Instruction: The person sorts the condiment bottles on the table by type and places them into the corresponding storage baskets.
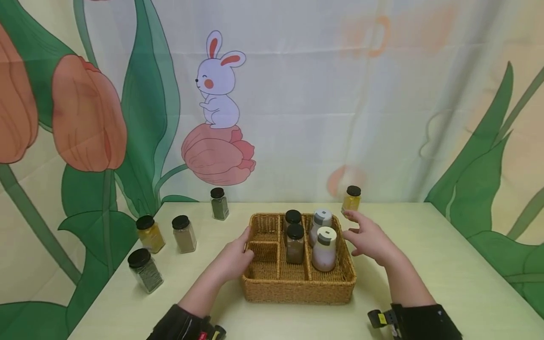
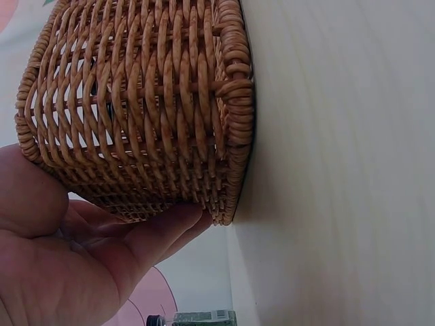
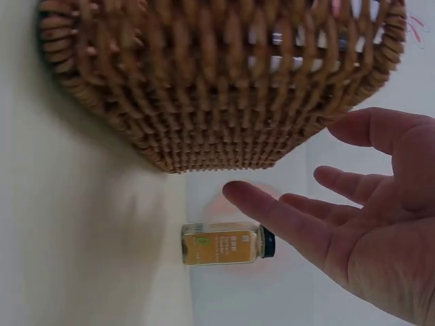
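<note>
A woven wicker basket (image 1: 297, 292) with compartments stands mid-table. My left hand (image 1: 234, 257) grips its left wall; the thumb (image 2: 30, 193) is at the rim and the fingers (image 2: 160, 234) lie along the outer side. Beside the right wall is my right hand (image 1: 370, 240), its fingers (image 3: 299, 224) spread and apart from the weave, its thumb (image 3: 370, 129) close to the rim. Inside, two black-lidded spice jars, the front one (image 1: 295, 245) and the rear one (image 1: 293, 217), occupy the middle column. The right column holds two pale shaker bottles, front (image 1: 325, 252) and rear (image 1: 321, 221), with grey-and-white caps.
Left of the basket stand several black-lidded jars: a yellow one (image 1: 152, 236), a beige one (image 1: 185, 236), a green one (image 1: 218, 206) and a dark-green one (image 1: 146, 271). A yellow spice jar (image 1: 351, 200) stands behind the right hand. A printed curtain (image 1: 297, 94) hangs behind the table (image 1: 446, 264).
</note>
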`<state>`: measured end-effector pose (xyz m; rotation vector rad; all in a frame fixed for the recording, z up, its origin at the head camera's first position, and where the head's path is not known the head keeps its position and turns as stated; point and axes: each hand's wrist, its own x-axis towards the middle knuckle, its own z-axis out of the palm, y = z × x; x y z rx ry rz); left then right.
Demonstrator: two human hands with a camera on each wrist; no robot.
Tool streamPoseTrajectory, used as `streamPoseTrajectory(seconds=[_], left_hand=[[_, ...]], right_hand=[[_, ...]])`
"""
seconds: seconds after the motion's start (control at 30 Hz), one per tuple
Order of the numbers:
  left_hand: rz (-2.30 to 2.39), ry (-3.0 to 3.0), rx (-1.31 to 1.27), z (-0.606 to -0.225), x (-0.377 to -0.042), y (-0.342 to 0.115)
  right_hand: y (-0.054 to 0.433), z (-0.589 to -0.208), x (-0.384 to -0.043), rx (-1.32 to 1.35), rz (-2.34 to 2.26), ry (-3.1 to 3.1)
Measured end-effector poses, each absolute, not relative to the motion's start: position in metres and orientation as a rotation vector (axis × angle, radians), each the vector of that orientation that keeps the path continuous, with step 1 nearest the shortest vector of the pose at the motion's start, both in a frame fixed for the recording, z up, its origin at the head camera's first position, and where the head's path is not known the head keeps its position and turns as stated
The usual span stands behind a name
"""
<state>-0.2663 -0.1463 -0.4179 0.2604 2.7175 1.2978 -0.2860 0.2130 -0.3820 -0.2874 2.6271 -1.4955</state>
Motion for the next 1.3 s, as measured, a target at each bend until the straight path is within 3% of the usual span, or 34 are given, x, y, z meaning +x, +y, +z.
streamPoseTrajectory(seconds=[0.33, 1.3], left_hand=[[1.304, 2.715, 0.254, -0.419, -0.267, -0.147], [1.262, 2.822, 0.262, -0.415, -0.269, -0.146]], right_hand=[[0.199, -0.408, -0.290, -0.257, -1.325, 2.677], [0.197, -0.407, -0.289, -0.304, -1.213, 2.750]])
